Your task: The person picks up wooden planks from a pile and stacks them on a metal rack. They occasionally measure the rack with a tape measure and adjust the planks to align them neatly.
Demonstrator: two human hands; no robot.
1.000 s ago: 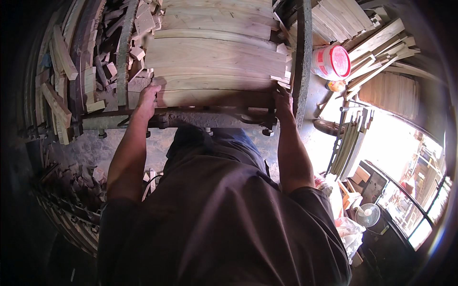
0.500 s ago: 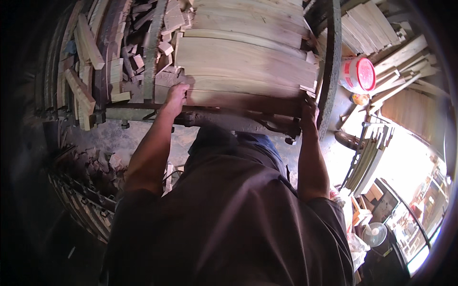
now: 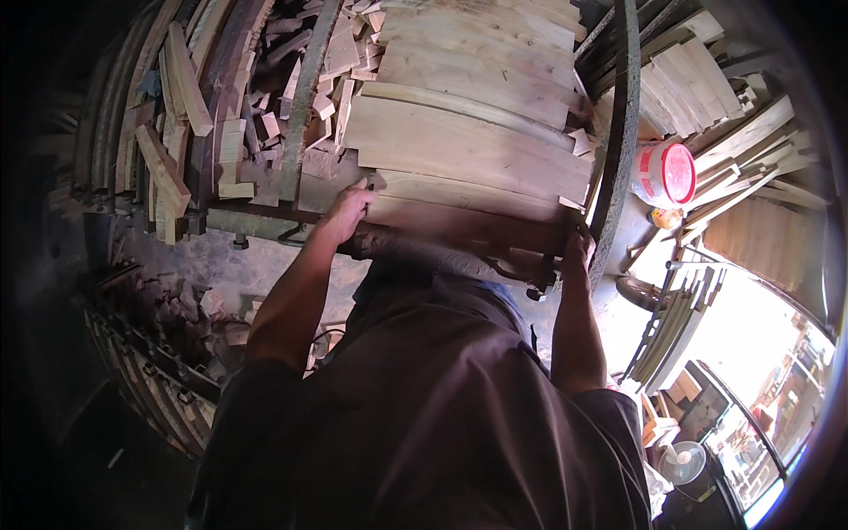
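Note:
Several pale wooden boards point(image 3: 468, 141) lie side by side in front of me, their long edges running left to right. The nearest is a darker, shaded board point(image 3: 468, 226) along the side closest to my body. My left hand point(image 3: 352, 210) is closed around its left end, thumb on the upper side. At the other end my right hand point(image 3: 579, 247) grips the board's right end, beside an upright metal bar; shadow hides part of those fingers. The undersides of both grips are out of sight.
A metal frame bar point(image 3: 617, 132) runs along the right of the boards, and a pipe-like rail point(image 3: 415, 252) crosses before my waist. Wood offcuts point(image 3: 340, 53) fill the left side. At right stand a red-and-white bucket point(image 3: 666, 174), stacked planks point(image 3: 689, 84) and a fan point(image 3: 682, 462).
The view has shifted, so boards, frame and bucket sit slightly lower and further right. Both hands stay at the ends of the nearest board.

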